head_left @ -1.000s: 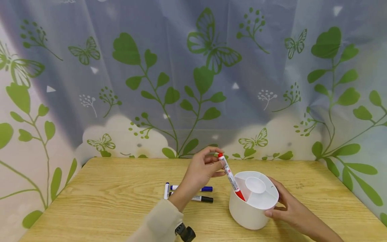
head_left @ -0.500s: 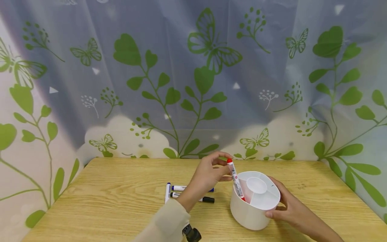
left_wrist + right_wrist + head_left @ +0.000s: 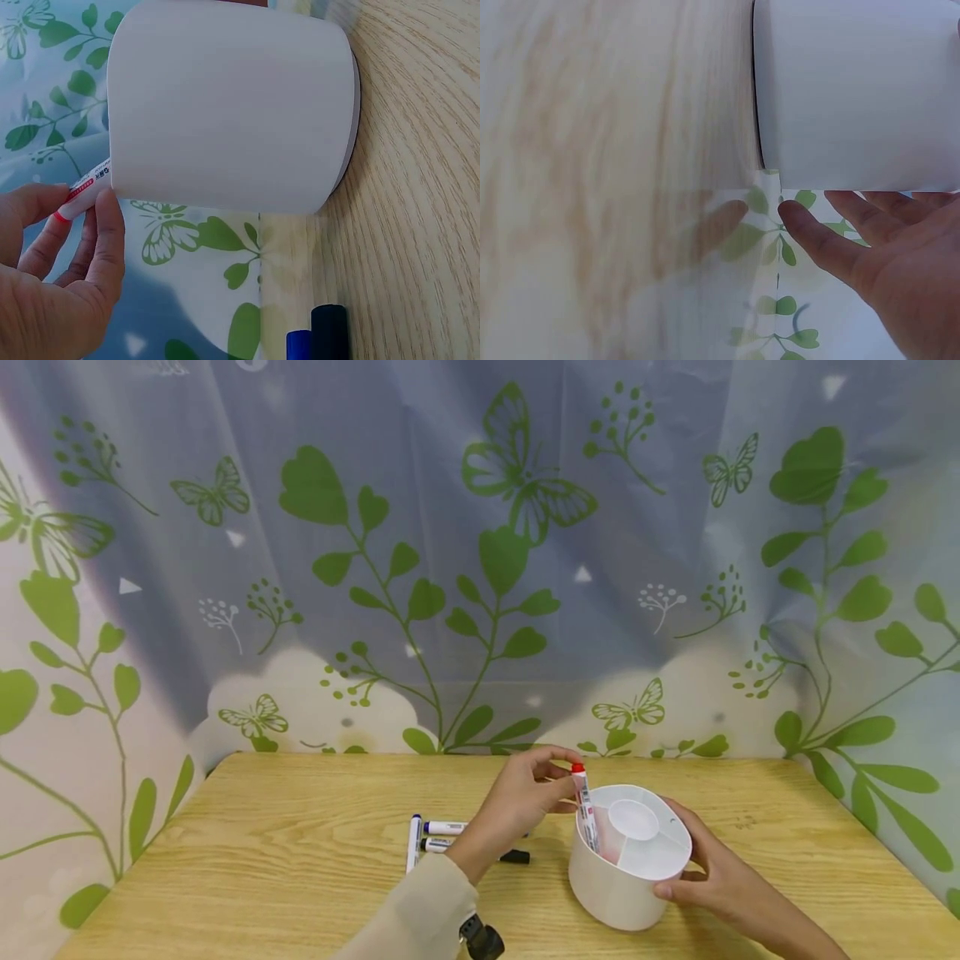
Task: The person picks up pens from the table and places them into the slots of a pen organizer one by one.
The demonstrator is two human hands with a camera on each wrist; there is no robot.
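My left hand (image 3: pixel 521 797) pinches a red-capped whiteboard marker (image 3: pixel 586 814) near its red top end. The marker stands slightly tilted, its lower end inside the left compartment of a round white desk organizer (image 3: pixel 617 893). In the left wrist view, thumb and fingers hold the marker (image 3: pixel 91 187) right beside the organizer's rim, and its far part is hidden behind the wall. My right hand (image 3: pixel 723 872) holds the organizer from the right, thumb at the front and fingers round the back. The right wrist view shows those fingers (image 3: pixel 881 217) along the organizer's wall (image 3: pixel 855 97).
Left of the organizer lie a blue marker (image 3: pixel 442 828) and a black marker (image 3: pixel 514 857), partly covered by my left forearm. Another blue-capped marker (image 3: pixel 413 843) lies crosswise at their left ends. A patterned curtain (image 3: pixel 420 610) hangs behind the wooden table (image 3: pixel 285 843).
My left hand has moved right and down, lowering the marker deeper into the organizer's left compartment and turning it more upright. The right hand and organizer have stayed in place.
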